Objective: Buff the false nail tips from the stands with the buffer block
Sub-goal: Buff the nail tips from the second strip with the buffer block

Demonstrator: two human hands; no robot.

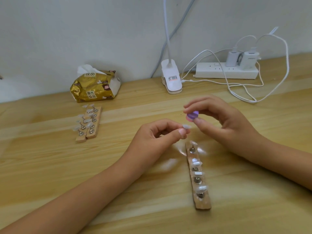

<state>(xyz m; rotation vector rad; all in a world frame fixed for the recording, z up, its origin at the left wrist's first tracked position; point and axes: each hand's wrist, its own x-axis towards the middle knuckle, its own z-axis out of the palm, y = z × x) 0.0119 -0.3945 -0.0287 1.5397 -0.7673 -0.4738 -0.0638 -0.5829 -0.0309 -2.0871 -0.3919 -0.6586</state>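
Left hand [157, 134] pinching nail tip [186, 126]; right hand [219, 119] pinching buffer block [192, 116].

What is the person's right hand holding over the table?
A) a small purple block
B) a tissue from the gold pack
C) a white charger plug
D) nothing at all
A: the right hand pinches the purple buffer block between thumb and fingertips, close to the nail tip that the left hand holds up.
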